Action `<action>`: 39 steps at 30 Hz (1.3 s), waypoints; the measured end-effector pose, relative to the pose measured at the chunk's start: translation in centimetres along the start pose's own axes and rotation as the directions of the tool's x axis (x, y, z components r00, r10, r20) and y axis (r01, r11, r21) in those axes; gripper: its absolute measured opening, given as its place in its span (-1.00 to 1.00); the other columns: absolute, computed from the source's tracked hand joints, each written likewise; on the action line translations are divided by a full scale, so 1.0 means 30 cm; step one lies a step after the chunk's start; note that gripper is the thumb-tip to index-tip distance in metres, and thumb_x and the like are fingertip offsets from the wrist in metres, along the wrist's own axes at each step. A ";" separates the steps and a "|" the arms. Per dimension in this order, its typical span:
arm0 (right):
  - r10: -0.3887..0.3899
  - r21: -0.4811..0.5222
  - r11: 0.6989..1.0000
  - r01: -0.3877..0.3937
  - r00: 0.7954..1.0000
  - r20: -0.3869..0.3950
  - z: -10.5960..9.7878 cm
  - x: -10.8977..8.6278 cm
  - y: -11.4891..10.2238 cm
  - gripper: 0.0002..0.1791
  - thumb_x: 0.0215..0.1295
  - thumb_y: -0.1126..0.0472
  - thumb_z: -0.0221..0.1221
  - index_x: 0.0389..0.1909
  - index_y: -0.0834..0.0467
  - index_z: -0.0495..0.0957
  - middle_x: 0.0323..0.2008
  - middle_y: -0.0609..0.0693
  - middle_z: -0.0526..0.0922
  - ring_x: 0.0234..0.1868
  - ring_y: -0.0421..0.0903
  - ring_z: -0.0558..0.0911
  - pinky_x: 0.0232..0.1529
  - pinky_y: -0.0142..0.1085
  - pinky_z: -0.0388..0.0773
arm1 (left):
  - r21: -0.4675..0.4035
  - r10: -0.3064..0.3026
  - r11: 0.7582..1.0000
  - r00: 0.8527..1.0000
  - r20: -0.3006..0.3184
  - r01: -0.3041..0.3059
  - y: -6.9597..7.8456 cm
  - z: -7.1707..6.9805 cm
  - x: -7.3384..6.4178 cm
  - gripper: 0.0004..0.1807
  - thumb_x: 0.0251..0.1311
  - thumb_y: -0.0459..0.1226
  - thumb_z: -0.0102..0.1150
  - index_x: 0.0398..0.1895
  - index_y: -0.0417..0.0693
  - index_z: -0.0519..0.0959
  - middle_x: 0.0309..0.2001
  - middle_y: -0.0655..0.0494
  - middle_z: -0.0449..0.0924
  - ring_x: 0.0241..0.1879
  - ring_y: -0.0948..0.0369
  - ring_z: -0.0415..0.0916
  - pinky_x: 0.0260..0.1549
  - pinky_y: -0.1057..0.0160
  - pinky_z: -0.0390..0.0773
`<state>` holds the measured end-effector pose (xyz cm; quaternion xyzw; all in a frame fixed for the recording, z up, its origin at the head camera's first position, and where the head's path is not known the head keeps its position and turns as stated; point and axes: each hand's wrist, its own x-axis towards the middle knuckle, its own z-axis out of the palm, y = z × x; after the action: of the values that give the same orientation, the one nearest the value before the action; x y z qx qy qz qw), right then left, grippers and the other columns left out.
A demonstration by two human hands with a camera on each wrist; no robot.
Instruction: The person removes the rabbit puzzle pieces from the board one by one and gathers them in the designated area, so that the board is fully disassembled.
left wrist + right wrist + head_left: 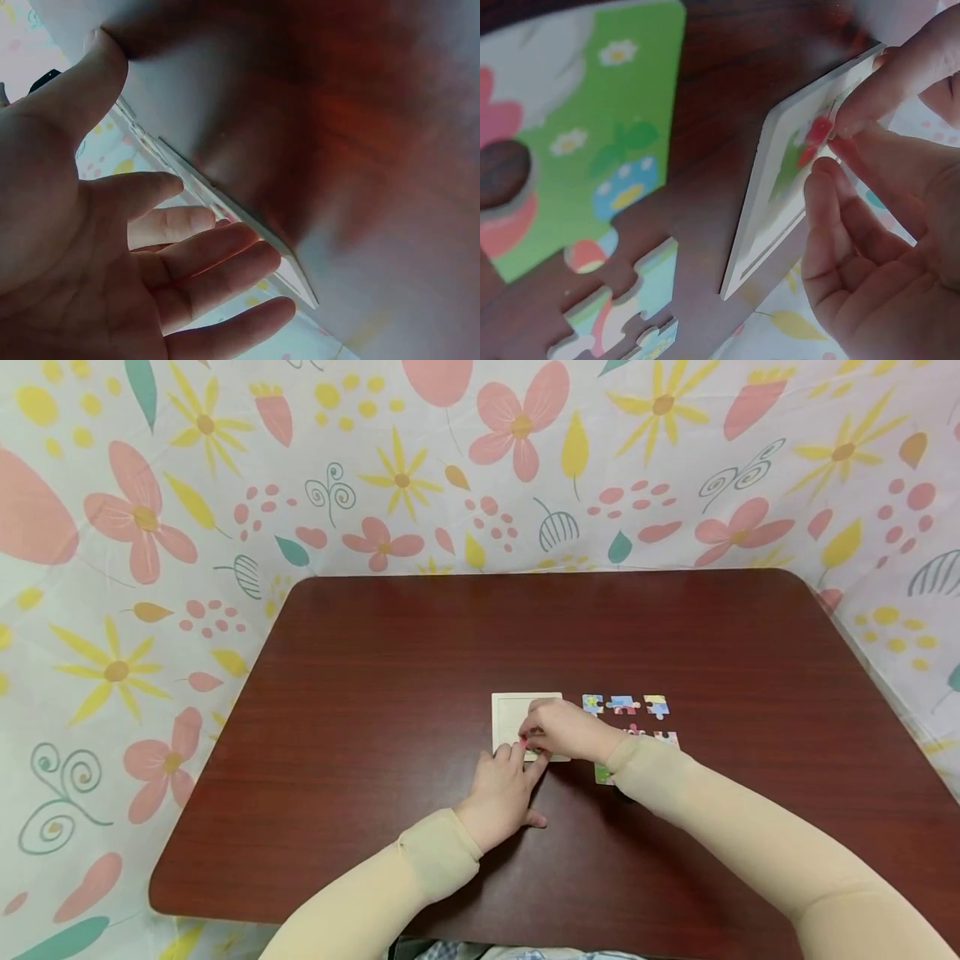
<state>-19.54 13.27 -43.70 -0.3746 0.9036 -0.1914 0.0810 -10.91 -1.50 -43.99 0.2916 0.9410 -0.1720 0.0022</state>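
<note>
A pale square puzzle board (507,714) with a raised border lies near the middle of the table. Over its near right part, my right hand (567,728) has its fingers curled and pinches a small puzzle piece with red on it (817,133). Green printed area shows beside that piece on the board; the fingers partly hide both. My left hand (501,793) rests at the board's near edge, fingers extended and thumb spread. In the left wrist view, the left fingers (217,277) lie along the board's edge and grip nothing.
Several loose puzzle pieces (622,704) lie on the table right of the board, some partly covered by the right forearm. A large green piece with flowers (634,97) is close to the right wrist camera. A flower-print cloth (442,460) hangs behind the dark wooden table (360,693).
</note>
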 end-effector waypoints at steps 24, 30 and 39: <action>0.052 0.311 0.946 -0.091 0.990 0.129 -0.005 0.044 0.086 -0.93 0.13 0.29 0.29 -0.49 0.09 0.61 -0.59 -0.17 0.56 -0.53 -0.30 0.49 -0.40 -0.40 0.46 | -0.026 -0.024 0.999 0.993 0.115 0.027 0.011 -0.029 0.036 0.07 -0.33 0.51 0.08 0.40 0.44 0.19 0.00 0.12 0.43 -0.18 0.20 0.38 -0.37 0.24 0.43; 0.049 0.407 0.907 -0.105 0.988 0.146 -0.018 0.032 0.097 -0.96 0.18 0.29 0.26 -0.44 0.15 0.63 -0.56 -0.10 0.59 -0.50 -0.21 0.51 -0.39 -0.36 0.47 | -0.009 -0.023 1.000 0.994 0.109 0.024 0.010 -0.022 0.037 0.08 -0.34 0.51 0.08 0.40 0.43 0.19 -0.07 0.12 0.43 -0.20 0.20 0.38 -0.38 0.25 0.42; 0.082 0.416 0.902 -0.114 0.992 0.094 -0.045 0.001 0.098 -0.95 0.22 0.25 0.24 -0.40 0.11 0.64 -0.53 -0.12 0.60 -0.46 -0.17 0.52 -0.36 -0.34 0.45 | -0.020 -0.014 1.000 0.989 0.145 0.017 0.008 -0.024 0.043 0.08 -0.32 0.52 0.06 0.42 0.45 0.15 -0.06 0.10 0.41 -0.16 0.19 0.38 -0.35 0.25 0.42</action>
<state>-21.85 15.52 -43.65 -0.3094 0.8552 -0.3632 0.2026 -11.78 -0.39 -43.52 0.2708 0.9424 -0.1824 0.0721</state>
